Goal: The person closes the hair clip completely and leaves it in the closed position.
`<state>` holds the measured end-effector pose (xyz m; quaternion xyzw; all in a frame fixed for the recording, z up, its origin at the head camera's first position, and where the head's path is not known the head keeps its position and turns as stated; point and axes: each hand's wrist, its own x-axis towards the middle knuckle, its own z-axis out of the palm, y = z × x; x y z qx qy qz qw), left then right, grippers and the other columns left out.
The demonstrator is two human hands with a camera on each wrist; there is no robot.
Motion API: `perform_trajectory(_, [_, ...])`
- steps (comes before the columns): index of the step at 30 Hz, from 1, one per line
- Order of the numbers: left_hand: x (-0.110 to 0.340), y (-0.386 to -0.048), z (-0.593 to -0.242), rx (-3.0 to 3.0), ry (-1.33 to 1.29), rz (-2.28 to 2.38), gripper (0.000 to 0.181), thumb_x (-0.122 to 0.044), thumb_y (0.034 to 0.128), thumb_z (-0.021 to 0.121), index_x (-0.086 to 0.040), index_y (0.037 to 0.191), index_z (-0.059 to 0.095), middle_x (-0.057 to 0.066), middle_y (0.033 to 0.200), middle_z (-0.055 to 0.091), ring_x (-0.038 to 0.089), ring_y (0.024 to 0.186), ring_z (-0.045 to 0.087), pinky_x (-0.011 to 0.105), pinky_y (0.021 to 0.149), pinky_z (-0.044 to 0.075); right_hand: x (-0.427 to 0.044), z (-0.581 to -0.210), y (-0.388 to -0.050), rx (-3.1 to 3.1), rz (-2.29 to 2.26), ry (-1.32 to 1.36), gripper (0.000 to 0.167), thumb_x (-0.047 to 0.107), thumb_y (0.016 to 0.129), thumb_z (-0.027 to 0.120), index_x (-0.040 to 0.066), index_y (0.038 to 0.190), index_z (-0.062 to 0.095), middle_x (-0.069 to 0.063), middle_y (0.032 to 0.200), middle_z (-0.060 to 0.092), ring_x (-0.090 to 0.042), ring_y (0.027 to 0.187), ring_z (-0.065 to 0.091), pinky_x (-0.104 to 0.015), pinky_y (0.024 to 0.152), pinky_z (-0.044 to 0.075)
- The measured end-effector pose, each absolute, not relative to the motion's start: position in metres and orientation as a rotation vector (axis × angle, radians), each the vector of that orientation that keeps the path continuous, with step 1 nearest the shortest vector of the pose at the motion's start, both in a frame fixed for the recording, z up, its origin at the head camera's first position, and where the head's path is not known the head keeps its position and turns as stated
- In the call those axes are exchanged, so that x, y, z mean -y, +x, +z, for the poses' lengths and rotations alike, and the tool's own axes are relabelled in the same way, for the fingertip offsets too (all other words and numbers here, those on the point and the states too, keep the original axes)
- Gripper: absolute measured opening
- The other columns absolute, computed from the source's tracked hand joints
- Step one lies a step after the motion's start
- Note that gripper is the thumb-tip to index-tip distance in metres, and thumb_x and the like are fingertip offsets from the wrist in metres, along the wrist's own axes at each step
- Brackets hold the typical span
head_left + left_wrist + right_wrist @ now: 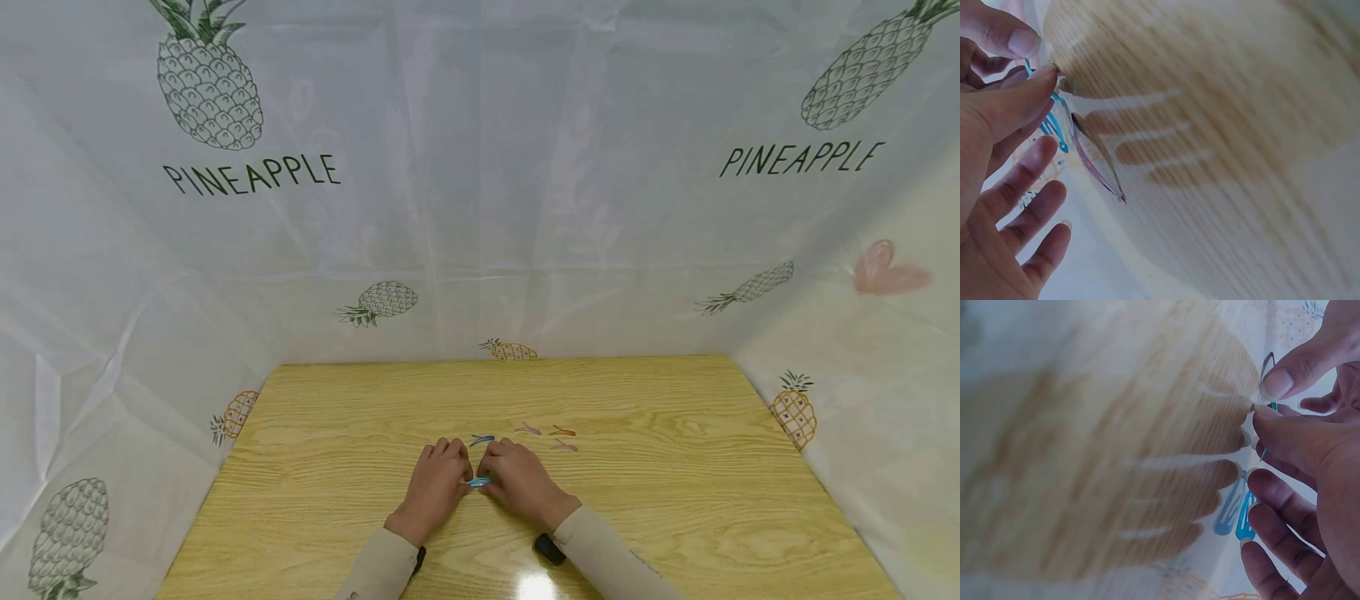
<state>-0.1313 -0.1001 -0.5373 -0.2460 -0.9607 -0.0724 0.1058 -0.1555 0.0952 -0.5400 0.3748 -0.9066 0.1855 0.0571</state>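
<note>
Pineapple-print curtain (480,208) behind a wood-grain table (337,408), and the left hand (438,482) pinches one end of a light blue hair clip (478,482) held crosswise, right hand (521,483) pinching the other, so neither's nearer and both kinda hide its tips. Just beyond that: dark blue clip (483,439), then farther right, pink clip (528,430), orange clip (563,432), second pink clip (565,446).

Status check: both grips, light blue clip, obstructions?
Left grip and right grip pinching light blue clip. Darker blue clip lying just beyond. Nothing visibly blocking.
</note>
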Motion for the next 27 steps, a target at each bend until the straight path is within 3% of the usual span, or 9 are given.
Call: perform_trajectory(27, [0.1013, -0.1275, -0.5338, 2.831, -0.731, -0.219, 0.014, -0.030, 0.0828, 0.091, -0.024, 0.089, 0.081, -0.006, 0.109, 0.061, 0.017, 0.097, 0.052, 0.035, 0.083, 0.046, -0.1009, -0.5399, -0.1537, 2.726, 0.529, 1.106, 0.012, 0.022, 0.091, 0.086, 0.015, 0.098, 0.079, 0.006, 0.098, 0.066, -0.011, 0.088, 0.059, -0.029, 0.083, 0.054])
